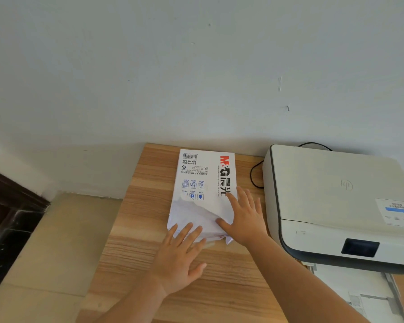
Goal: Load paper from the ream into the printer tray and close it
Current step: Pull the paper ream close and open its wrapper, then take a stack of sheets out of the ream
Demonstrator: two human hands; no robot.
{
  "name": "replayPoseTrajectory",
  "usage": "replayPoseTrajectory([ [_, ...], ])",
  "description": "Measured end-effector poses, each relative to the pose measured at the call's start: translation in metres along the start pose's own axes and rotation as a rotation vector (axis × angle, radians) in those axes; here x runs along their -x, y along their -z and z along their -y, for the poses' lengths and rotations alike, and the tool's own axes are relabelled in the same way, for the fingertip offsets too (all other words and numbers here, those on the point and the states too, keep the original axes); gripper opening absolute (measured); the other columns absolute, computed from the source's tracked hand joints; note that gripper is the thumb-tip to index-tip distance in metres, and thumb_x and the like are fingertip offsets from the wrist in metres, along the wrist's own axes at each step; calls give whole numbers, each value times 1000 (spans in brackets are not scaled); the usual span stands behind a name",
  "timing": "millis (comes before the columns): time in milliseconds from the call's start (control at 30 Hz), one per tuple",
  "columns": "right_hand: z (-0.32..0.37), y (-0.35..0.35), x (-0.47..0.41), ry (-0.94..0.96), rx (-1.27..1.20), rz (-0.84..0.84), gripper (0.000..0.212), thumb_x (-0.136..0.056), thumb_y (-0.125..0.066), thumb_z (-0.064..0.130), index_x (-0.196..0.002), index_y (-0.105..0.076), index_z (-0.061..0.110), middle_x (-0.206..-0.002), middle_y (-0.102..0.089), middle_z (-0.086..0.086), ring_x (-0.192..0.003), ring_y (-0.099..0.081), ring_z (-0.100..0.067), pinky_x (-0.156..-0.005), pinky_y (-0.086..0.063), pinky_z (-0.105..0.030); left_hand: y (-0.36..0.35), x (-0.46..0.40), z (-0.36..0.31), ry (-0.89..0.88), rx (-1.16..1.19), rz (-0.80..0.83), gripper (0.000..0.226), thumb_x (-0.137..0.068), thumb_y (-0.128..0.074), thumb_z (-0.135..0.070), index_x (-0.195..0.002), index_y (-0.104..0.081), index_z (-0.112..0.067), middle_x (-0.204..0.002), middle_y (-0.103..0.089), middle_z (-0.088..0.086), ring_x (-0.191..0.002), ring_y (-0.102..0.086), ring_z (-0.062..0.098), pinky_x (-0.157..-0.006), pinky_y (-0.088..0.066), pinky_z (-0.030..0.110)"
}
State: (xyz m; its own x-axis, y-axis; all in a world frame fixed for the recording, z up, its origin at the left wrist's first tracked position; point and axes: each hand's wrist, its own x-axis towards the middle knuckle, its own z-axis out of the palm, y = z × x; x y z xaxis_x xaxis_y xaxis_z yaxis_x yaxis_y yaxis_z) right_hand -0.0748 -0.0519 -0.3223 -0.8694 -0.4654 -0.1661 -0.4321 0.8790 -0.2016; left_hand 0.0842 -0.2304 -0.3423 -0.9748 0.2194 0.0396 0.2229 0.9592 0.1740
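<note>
White ream (pixel 203 183) on wooden desk (pixel 135 229), both hands flat on it

A scuffed pale wall (pixel 196 66) rose behind the wood-grain counter (pixel 131 229), with beige floor (pixel 44 241) and dark wooden furniture (pixel 5 217) at the left.

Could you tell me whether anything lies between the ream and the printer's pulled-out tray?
Nothing visible does. The ream lies left of the printer, and only bare desk separates it from the open tray at the printer's front.
</note>
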Motion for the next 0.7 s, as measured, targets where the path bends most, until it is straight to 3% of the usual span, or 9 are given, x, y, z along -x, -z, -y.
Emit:
replayPoseTrajectory([
  [133,-1,0,-2,-2,-6,17,85,-83,-46,71,-152,-14,32,-163,2,-1,-148,11,-24,-119,5,-52,-3,-8,1,223,-19,179,67,-87,-32,-68,-137,-48,-26,-150,-42,3,-140,-34,25,-112,-17,49],
  [233,0,0,-3,6,-13,18,86,-82,-46,70,-152,-14,32,-163,1,-1,-148,11,-24,-119,5,-51,-5,-29,6,339,39,224,77,-86,-25,-70,-149,-23,-26,-161,-15,3,-147,-10,25,-119,-4,45],
  [300,-1,0,-3,15,-19,19,86,-81,-47,70,-152,-15,32,-163,-1,-2,-149,11,-24,-118,6,-51,-5,-43,11,387,37,268,78,-87,-27,-69,-151,-15,-24,-162,-8,3,-148,-4,25,-119,-6,46],
  [500,-2,1,-4,19,-38,9,86,-80,-49,69,-151,-17,31,-163,-3,-3,-149,9,-25,-118,5,-51,-3,-71,14,377,-15,265,63,-86,-48,-55,-138,-40,-19,-141,-40,4,-133,-33,24,-108,-34,41],
  [700,-2,2,-5,14,-49,7,85,-82,-50,67,-151,-15,32,-163,-2,-3,-149,9,-25,-119,5,-51,-5,-74,17,368,-45,271,50,-92,-50,-41,-136,-45,-17,-144,-38,7,-136,-31,24,-102,-41,37],
])
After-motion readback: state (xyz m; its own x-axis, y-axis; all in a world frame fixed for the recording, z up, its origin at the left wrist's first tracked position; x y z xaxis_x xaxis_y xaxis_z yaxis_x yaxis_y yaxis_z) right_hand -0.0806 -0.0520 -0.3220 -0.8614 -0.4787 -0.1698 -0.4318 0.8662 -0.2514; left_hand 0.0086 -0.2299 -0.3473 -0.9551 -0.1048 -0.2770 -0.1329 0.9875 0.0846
